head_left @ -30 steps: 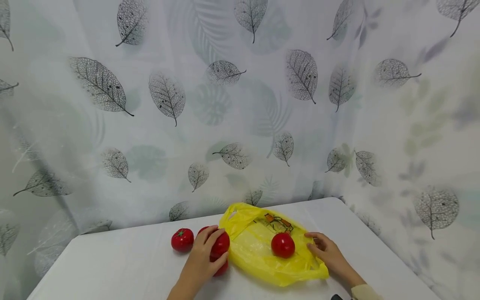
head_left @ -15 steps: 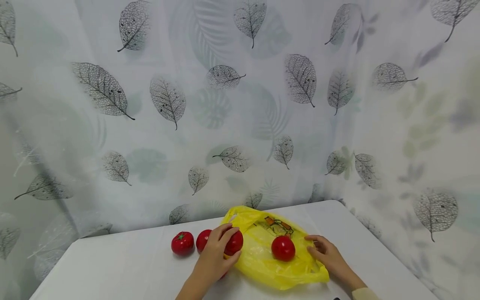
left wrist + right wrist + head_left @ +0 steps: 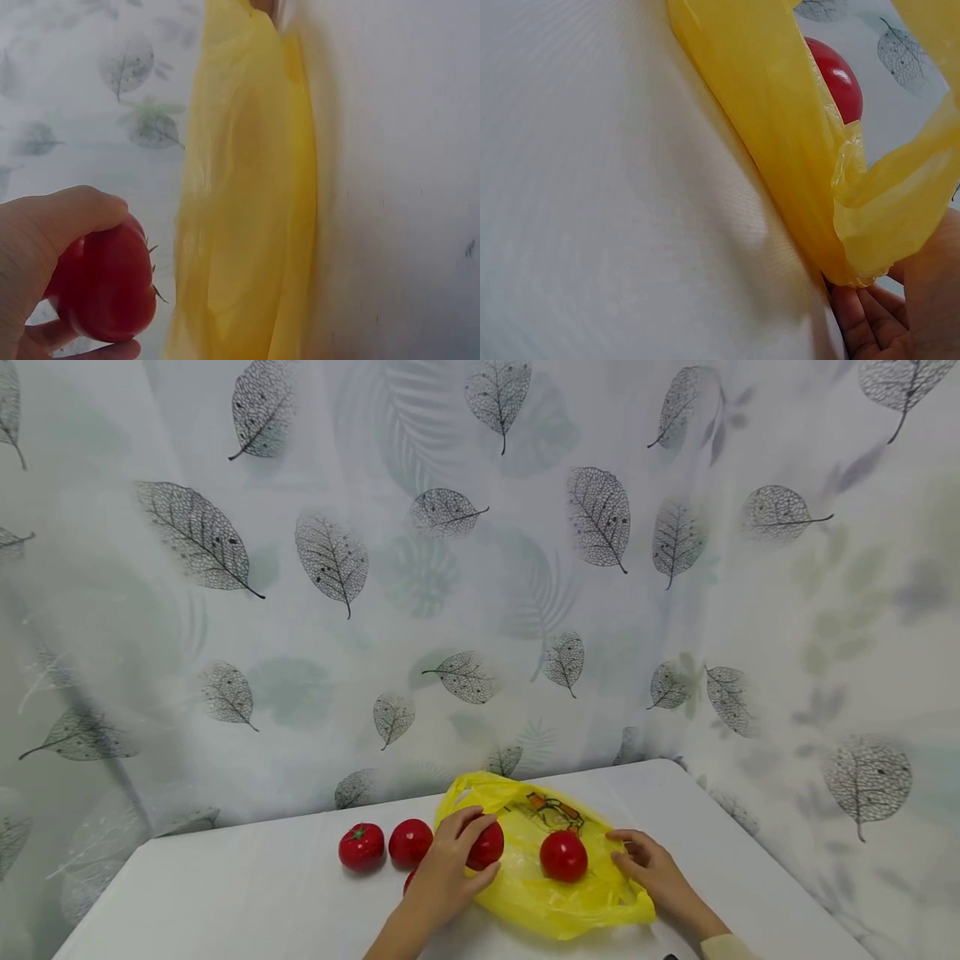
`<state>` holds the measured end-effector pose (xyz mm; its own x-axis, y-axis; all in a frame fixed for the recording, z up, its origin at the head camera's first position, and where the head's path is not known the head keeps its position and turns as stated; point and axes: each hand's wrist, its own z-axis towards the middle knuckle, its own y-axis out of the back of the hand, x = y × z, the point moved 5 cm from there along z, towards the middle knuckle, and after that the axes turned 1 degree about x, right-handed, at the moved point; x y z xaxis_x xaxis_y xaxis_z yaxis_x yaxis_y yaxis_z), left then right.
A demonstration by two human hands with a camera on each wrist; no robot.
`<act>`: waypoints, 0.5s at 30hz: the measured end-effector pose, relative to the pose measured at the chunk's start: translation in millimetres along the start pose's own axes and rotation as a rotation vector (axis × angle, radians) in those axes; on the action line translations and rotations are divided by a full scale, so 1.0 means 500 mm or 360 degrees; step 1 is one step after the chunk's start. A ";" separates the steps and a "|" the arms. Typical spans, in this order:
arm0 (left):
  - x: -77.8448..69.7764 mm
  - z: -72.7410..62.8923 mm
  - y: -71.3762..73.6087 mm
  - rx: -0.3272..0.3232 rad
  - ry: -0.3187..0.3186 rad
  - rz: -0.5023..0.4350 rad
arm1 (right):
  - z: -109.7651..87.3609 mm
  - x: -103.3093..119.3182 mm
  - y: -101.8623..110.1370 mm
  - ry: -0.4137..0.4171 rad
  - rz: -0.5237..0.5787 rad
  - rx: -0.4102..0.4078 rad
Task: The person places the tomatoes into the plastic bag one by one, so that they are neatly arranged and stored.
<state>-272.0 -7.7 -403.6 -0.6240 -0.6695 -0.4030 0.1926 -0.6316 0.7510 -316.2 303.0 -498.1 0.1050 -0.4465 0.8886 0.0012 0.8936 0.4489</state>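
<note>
My left hand (image 3: 444, 870) grips a red tomato (image 3: 486, 847) over the left side of a yellow plastic bag (image 3: 551, 914). In the left wrist view thumb and fingers wrap this tomato (image 3: 109, 283), its green stem leaves turned toward the bag's side. At the bag's right end, my right hand (image 3: 662, 875) holds the edge with bent fingers. The right wrist view has the fingers (image 3: 870, 319) against the bag's crumpled lower corner, partly hidden by the plastic. A second tomato (image 3: 563, 857) sits on the bag between both hands.
Two tomatoes, one at the far left (image 3: 362, 847) and one beside it (image 3: 410, 843), rest on the white table (image 3: 247, 893). Another tomato (image 3: 408, 881) is mostly hidden behind my left hand. A leaf-patterned curtain (image 3: 465, 610) hangs along the table's back and right.
My left hand has carried its tomato to the right, from among the other tomatoes to over the bag. My right hand has stayed at the bag's right edge.
</note>
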 end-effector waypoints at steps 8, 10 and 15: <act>-0.013 0.013 -0.030 0.0093 -0.0005 -0.0074 | -0.001 0.003 -0.002 0.0033 0.0028 0.0001; -0.015 0.014 -0.038 0.0114 0.0005 -0.0085 | -0.002 0.004 -0.002 0.0034 0.0023 0.0001; -0.019 0.016 -0.053 0.0151 0.0020 -0.0090 | -0.001 0.005 0.000 0.0021 0.0004 0.0002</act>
<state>-277.1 18.8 -415.5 -0.6220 -0.6392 -0.4522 0.0844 -0.6289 0.7729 -315.5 302.2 -496.0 0.1182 -0.4437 0.8884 -0.0001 0.8946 0.4468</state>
